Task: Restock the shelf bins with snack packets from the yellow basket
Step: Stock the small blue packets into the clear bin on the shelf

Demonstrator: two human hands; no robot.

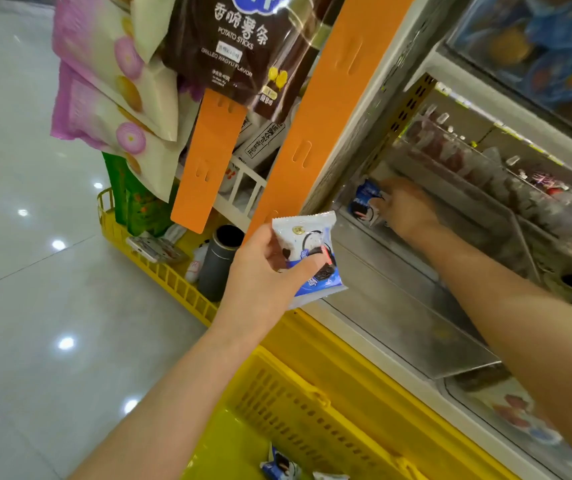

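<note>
My left hand (263, 271) grips a blue-and-white cookie snack packet (312, 258) in front of the shelf's orange upright. My right hand (404, 206) reaches deep into a clear shelf bin (450, 306) and holds similar blue-and-white packets (366, 202) against the bin's far left end. Below my arms stands the yellow basket (295, 403), with two or three of the same packets (279, 467) lying at its bottom.
Orange hanging strips (333, 109) carry potato-stick bags (229, 46) and pink-and-cream snack bags (111, 88) at upper left. A second yellow basket (159, 268) behind holds a dark cylinder (220, 261). Neighbouring clear bins (527, 188) hold other snacks. Glossy tile floor lies left.
</note>
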